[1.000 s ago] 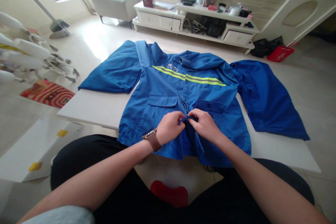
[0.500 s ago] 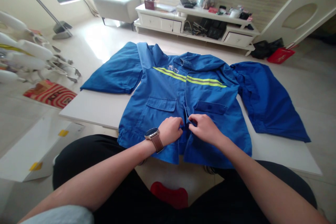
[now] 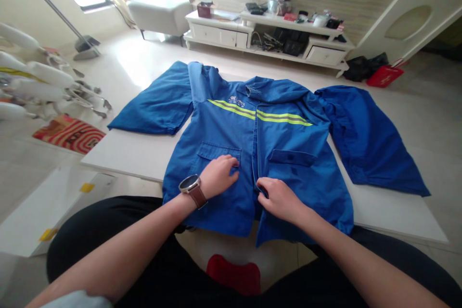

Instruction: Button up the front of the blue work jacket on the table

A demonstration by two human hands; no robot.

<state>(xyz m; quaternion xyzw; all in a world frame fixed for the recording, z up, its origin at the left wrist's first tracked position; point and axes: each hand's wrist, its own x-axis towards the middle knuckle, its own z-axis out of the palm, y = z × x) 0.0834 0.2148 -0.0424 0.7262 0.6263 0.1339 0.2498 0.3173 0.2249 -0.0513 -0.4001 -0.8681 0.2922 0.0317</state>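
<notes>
A blue work jacket (image 3: pixel 288 144) with a yellow-green reflective stripe lies face up on a white table (image 3: pixel 133 154), sleeves spread to both sides. My left hand (image 3: pixel 218 175), a brown-strapped watch on its wrist, rests flat on the jacket's left front panel just below the chest pocket, fingers spread. My right hand (image 3: pixel 276 197) lies at the front opening near the hem, its fingers curled onto the edge of the right panel.
A white TV cabinet (image 3: pixel 267 33) with clutter stands at the back. A white stool (image 3: pixel 159 7) is at the back left. A red patterned rug (image 3: pixel 68 132) and a drying rack (image 3: pixel 43 82) are on the left. A red bag (image 3: pixel 384 74) is on the floor, right.
Both hands were pinched together at the jacket's front placket. Now they have come apart: the left has slid out flat onto the left panel, the right has moved down toward the hem.
</notes>
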